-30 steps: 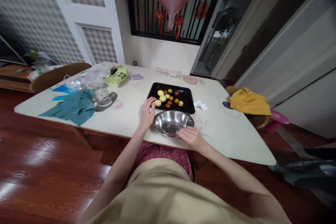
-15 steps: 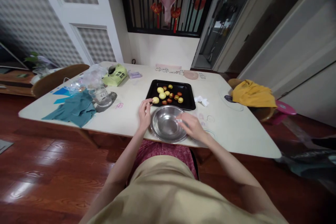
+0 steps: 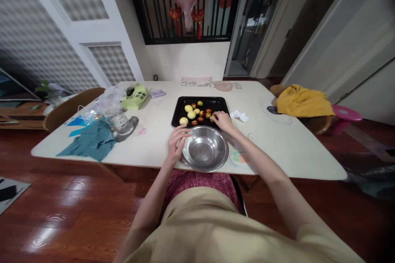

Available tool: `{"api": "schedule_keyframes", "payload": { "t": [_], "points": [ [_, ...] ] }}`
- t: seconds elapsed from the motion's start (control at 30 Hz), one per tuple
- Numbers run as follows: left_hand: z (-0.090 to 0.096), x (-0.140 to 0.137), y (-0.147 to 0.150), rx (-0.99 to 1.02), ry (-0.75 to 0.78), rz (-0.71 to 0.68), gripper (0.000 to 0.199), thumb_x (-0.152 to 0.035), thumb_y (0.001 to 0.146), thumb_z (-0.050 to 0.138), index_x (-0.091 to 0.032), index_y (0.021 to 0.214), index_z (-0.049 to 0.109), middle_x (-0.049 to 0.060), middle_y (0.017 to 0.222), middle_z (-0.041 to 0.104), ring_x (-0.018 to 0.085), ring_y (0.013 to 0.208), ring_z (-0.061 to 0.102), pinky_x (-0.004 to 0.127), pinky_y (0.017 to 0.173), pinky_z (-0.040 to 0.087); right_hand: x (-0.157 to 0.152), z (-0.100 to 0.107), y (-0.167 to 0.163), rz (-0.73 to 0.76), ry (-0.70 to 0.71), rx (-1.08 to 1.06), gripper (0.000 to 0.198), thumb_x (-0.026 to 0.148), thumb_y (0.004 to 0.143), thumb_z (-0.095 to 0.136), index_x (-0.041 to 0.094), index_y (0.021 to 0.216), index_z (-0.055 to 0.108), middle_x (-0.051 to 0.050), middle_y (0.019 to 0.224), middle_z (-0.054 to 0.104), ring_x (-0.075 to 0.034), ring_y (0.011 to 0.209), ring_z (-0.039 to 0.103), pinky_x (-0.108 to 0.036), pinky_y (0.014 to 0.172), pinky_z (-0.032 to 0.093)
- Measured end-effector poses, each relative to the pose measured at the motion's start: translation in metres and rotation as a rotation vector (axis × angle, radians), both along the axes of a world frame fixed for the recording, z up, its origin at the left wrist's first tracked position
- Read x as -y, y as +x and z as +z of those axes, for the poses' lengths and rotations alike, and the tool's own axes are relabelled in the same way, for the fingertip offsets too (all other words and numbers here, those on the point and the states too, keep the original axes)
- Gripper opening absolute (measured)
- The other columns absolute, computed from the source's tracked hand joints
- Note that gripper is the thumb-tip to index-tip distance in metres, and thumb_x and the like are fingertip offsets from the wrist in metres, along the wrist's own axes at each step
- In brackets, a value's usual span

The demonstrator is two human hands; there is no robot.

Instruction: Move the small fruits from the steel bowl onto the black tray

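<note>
A shiny metal bowl (image 3: 203, 166) stands at the table's near edge. Behind it lies a black tray (image 3: 216, 100) holding several larger pale-yellow fruits (image 3: 191, 114) and several small red-brown and green jujubes (image 3: 200, 119). My left hand (image 3: 176, 141) is by the bowl's left rim, fingers apart and holding nothing. Over the tray's right front corner, my right hand (image 3: 224, 121) has its fingertips closed around a yellow-green jujube (image 3: 212, 118), which they partly hide. The bowl's shiny inside shows no fruit.
White crumpled tissue (image 3: 239, 116) lies right of the tray. On the left are a teal cloth (image 3: 92, 141), a clear plastic jar (image 3: 121, 124), a green tissue box (image 3: 135, 96) and plastic bags. Yellow cloth (image 3: 302, 102) hangs over a chair at the right.
My right hand has moved from above the bowl forward to the jujubes in the tray. My left hand has drawn back from the yellow fruit to the bowl's rim.
</note>
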State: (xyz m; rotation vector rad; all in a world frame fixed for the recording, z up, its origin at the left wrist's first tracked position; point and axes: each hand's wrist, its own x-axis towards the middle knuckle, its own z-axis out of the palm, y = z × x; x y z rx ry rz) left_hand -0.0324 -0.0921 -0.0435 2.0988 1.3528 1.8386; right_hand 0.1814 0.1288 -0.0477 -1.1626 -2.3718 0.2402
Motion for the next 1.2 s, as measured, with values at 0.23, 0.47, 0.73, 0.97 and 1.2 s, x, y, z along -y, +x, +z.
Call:
{"api": "schedule_keyframes", "payload": {
  "t": [0.23,0.47,0.73,0.97,1.2],
  "points": [
    [-0.006,-0.006,-0.002,0.01,0.08,-0.086,0.035,-0.034,0.11,0.047,-0.02,0.1,0.078,0.01,0.11,0.079,0.03,0.125,0.066,0.057,0.109,0.051,0.011,-0.002,0.003,0.148,-0.05,-0.229,0.024,0.022,0.089,0.071,0.018,0.113,0.067,-0.011,0.113,0.067,-0.026,0.094,0.064,-0.04,0.087,0.056],
    [-0.007,-0.006,-0.001,0.021,0.098,-0.099,0.037,-0.033,0.11,0.046,-0.02,0.099,0.078,0.01,0.107,0.079,0.029,0.12,0.068,0.056,0.105,0.053,0.077,0.036,0.017,0.357,0.073,-0.493,0.027,0.033,0.098,0.069,0.023,0.123,0.068,-0.011,0.122,0.065,-0.029,0.114,0.064,-0.042,0.095,0.056],
    [-0.006,-0.005,0.0,0.029,0.087,-0.082,0.041,-0.036,0.111,0.044,-0.021,0.095,0.079,0.01,0.105,0.08,0.029,0.118,0.069,0.055,0.104,0.053,0.151,0.019,0.02,0.496,-0.114,-0.192,0.023,0.015,0.094,0.067,0.021,0.116,0.069,-0.01,0.117,0.069,-0.027,0.107,0.068,-0.04,0.096,0.055],
    [-0.005,-0.005,0.0,-0.002,0.081,-0.107,0.04,-0.035,0.111,0.045,-0.021,0.097,0.079,0.01,0.107,0.08,0.029,0.119,0.069,0.055,0.104,0.053,0.145,0.021,0.013,0.433,-0.105,-0.055,0.024,0.003,0.087,0.066,0.02,0.103,0.07,-0.008,0.107,0.069,-0.024,0.099,0.068,-0.035,0.089,0.053],
    [-0.004,-0.005,0.0,0.017,0.041,-0.086,0.044,-0.04,0.111,0.044,-0.021,0.093,0.079,0.01,0.103,0.08,0.03,0.118,0.069,0.056,0.104,0.053,0.153,0.022,0.026,0.358,-0.012,-0.301,0.009,0.027,0.101,0.065,0.023,0.106,0.071,-0.008,0.108,0.073,-0.026,0.103,0.069,-0.04,0.092,0.056]
  ]
}}
